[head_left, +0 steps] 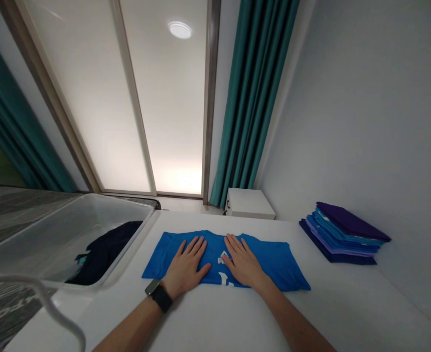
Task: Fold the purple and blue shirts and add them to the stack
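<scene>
A bright blue T-shirt (274, 261) with white print lies partly folded on the white table (219, 322). My left hand (188, 266) rests flat on its left half, fingers stretched out, a dark watch on the wrist. My right hand (243, 264) lies flat on the middle of the shirt beside it, fingers also spread. Neither hand grips the cloth.
A stack of folded blue and purple shirts (343, 232) sits at the table's right, near the wall. A clear plastic bin (54, 239) holding dark clothing (105, 252) stands at the left. A small white box (250, 203) and teal curtains (252, 98) are behind.
</scene>
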{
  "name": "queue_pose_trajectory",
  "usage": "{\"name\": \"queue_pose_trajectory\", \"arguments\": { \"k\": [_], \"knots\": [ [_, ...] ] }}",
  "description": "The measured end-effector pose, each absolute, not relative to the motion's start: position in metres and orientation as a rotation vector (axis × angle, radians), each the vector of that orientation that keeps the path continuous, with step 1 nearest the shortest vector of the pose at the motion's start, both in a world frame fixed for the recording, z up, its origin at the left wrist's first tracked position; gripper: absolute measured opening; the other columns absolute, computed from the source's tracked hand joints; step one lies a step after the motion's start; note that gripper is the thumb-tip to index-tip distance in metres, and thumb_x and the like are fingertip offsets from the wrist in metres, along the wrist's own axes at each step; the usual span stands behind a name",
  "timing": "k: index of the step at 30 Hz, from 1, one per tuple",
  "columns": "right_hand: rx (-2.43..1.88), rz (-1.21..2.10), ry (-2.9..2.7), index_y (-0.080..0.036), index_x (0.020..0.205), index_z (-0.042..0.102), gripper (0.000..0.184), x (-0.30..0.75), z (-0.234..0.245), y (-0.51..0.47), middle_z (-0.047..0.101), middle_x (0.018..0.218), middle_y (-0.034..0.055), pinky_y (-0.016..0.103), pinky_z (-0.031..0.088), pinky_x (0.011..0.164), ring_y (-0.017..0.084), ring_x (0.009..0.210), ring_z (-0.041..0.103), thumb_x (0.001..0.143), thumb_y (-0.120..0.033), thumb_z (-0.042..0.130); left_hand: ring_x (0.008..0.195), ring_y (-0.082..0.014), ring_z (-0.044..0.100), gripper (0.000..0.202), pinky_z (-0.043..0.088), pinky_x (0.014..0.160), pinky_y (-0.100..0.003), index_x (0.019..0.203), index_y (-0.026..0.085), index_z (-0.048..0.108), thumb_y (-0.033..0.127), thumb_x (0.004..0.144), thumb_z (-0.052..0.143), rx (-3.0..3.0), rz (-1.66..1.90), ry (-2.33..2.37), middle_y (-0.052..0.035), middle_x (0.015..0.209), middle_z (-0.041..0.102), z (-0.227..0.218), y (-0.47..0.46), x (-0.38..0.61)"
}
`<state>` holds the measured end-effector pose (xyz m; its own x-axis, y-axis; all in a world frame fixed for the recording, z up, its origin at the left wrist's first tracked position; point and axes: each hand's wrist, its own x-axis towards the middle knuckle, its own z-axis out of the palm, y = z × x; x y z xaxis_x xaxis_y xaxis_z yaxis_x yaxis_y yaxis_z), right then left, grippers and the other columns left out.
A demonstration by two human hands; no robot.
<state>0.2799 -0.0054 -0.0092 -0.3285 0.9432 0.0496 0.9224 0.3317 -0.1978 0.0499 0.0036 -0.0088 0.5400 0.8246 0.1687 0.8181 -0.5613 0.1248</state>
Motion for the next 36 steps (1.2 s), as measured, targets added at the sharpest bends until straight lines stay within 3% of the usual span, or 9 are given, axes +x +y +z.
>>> {"name": "queue_pose_trajectory", "arguments": {
  "k": [12,27,32,36],
  "knots": [
    [-1.836,0.173,-2.371,-0.016,0.152,0.021,0.069,0.337,-0.017,-0.021,0.019,0.158,0.007,0.042,0.011,0.119,0.02,0.146,0.015,0.097,-0.058,0.018,0.142,-0.03,0.029,0.065,0.023,0.115,-0.054,0.149,0.022,0.035,0.057,0.094,0.036,2.731,0.335,1.46,-0.0075,0.154,0.032,-0.01,0.006,0.048],
    [-1.846,0.147,-2.345,-0.016,0.151,0.025,0.067,0.332,-0.019,-0.019,0.019,0.158,0.0072,0.042,0.011,0.119,0.02,0.146,0.015,0.098,-0.055,0.019,0.141,-0.0273,0.032,0.061,0.019,0.116,-0.051,0.147,0.023,0.038,0.056,0.096,0.035,2.743,0.412,1.53,-0.0086,0.152,0.036,-0.021,0.022,0.023],
    [-1.822,0.127,-2.315,-0.019,0.151,0.028,0.061,0.342,-0.02,-0.021,0.026,0.157,0.0059,0.043,0.013,0.119,0.018,0.145,0.02,0.1,-0.05,0.017,0.142,-0.0278,0.031,0.061,0.02,0.116,-0.052,0.147,0.022,0.038,0.056,0.096,0.034,2.748,0.395,1.528,-0.0088,0.152,0.037,-0.019,0.021,0.022],
    [-1.907,0.065,-2.209,-0.015,0.149,0.032,0.059,0.371,-0.021,-0.021,0.034,0.154,0.0099,0.045,0.016,0.117,0.022,0.142,0.027,0.1,-0.045,0.021,0.142,-0.0282,0.031,0.06,0.02,0.115,-0.053,0.147,0.019,0.038,0.053,0.098,0.031,2.752,0.354,1.552,-0.0099,0.152,0.036,-0.013,0.017,0.029]
  ]
}}
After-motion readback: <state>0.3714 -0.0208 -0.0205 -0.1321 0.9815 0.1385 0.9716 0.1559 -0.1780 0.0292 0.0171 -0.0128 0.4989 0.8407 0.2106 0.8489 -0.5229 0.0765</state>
